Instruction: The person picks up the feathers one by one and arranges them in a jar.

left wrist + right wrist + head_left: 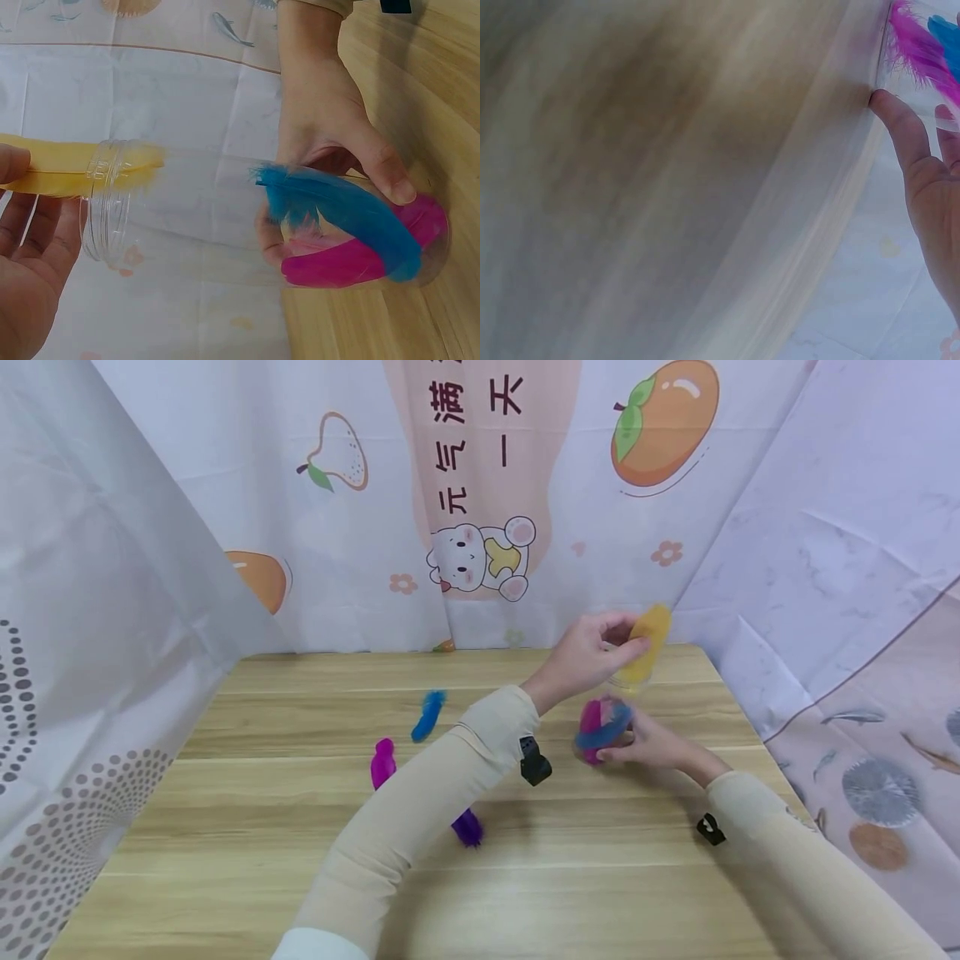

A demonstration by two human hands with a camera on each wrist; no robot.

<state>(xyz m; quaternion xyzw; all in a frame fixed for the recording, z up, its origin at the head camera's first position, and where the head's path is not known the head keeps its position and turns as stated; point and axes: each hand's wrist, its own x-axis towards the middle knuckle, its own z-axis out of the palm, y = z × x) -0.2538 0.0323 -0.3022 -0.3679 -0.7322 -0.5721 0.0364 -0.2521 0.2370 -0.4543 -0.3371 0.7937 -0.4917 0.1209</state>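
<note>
My left hand [588, 653] pinches a yellow feather [651, 635] between thumb and fingers at the mouth of a clear jar [217, 206]. In the left wrist view, the feather's tip lies inside the threaded neck. Lower down, my right hand [654, 745] grips the jar near its base, fingers and thumb around its sides. A blue feather [345, 214] and a magenta feather [330, 264] lie inside the jar toward its bottom. Only part of the right hand and the jar's lower end appear in the right wrist view.
On the wooden table [247, 827] lie a blue feather [429, 716], a magenta feather [383, 763] and a purple feather [468, 828], the latter two partly hidden by or close to the left sleeve [420, 806]. A printed curtain [337, 568] hangs behind the table.
</note>
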